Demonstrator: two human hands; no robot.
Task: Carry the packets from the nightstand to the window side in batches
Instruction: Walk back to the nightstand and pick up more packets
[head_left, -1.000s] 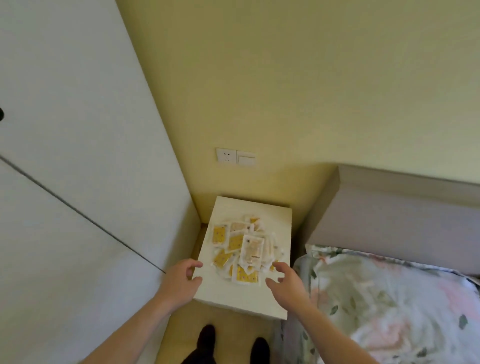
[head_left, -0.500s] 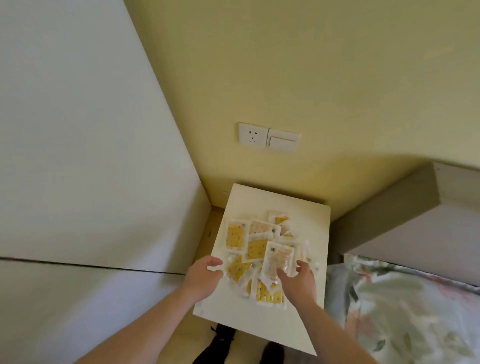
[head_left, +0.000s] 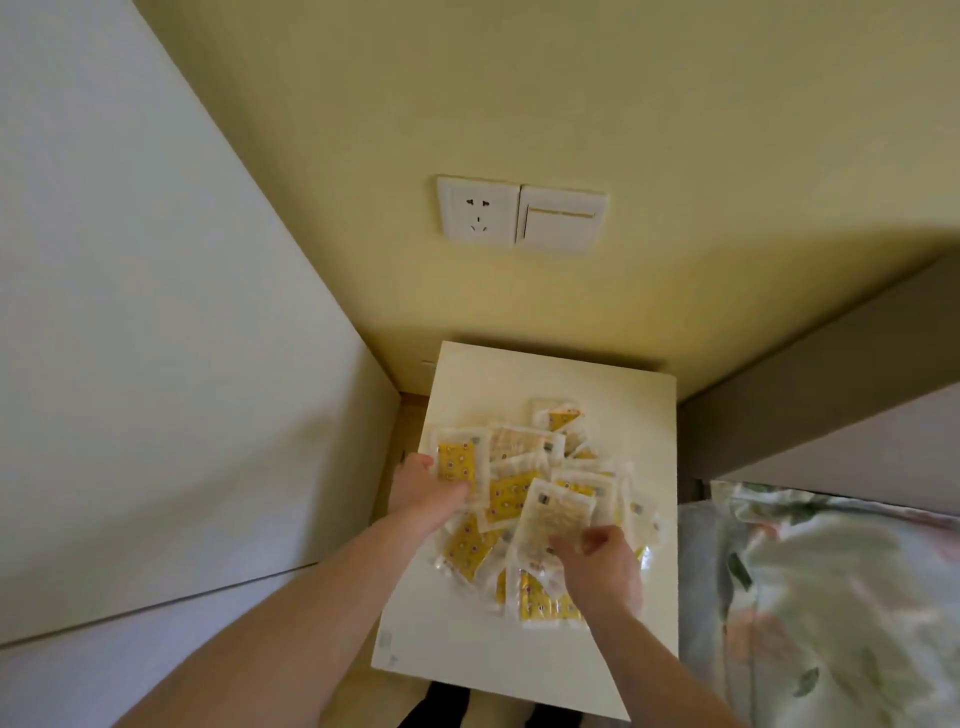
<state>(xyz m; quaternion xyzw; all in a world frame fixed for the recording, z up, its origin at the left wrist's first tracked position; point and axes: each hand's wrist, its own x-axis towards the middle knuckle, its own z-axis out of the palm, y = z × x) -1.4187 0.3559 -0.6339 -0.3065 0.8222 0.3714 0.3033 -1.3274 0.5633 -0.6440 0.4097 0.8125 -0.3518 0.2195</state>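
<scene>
With my left hand (head_left: 426, 493) pinching a packet at the heap's edge and my right (head_left: 597, 564) gripping another, I should rake the packets (head_left: 524, 499) on the nightstand (head_left: 545, 379) into one firm stack before lifting.

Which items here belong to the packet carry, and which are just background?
In the job:
heap of clear and yellow plastic packets
cream flat-topped nightstand
left hand on the heap
right hand on the heap

Just there:
white wall socket
white wall switch
floral bedding
</scene>
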